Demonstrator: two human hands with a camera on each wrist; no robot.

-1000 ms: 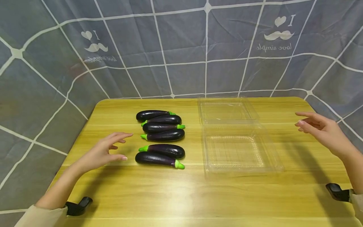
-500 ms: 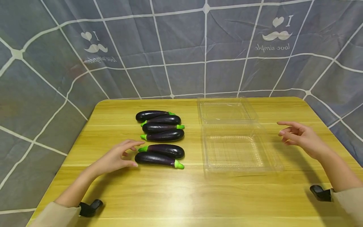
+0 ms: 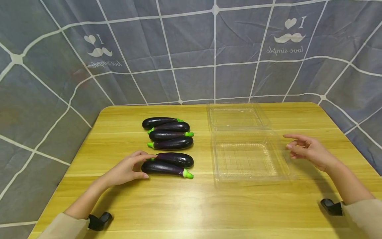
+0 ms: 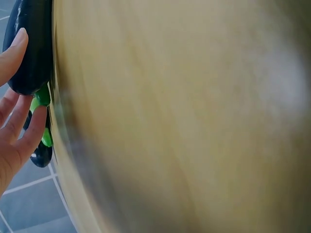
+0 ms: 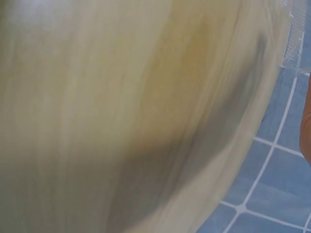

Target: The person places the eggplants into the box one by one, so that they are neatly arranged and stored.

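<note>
Wood-grain table [image 3: 191,205], six eggplants [image 3: 173,143] atop it; clear container [image 3: 244,157], lying open

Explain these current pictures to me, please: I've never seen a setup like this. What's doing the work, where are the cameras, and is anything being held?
There is no machine here: a person works with two bare hands. The wide picture comes from a camera on the head, looking forward and down; the other two come from cameras on each wrist, mostly filled by the wooden table.

On the table lie six eggplants and, to their right, a clear plastic container, open. A grey patterned cloth hangs behind.

The left hand is spread around the ends of the two nearest eggplants; whether it grips them is unclear. The right hand hovers beside the container, holding nothing.
</note>
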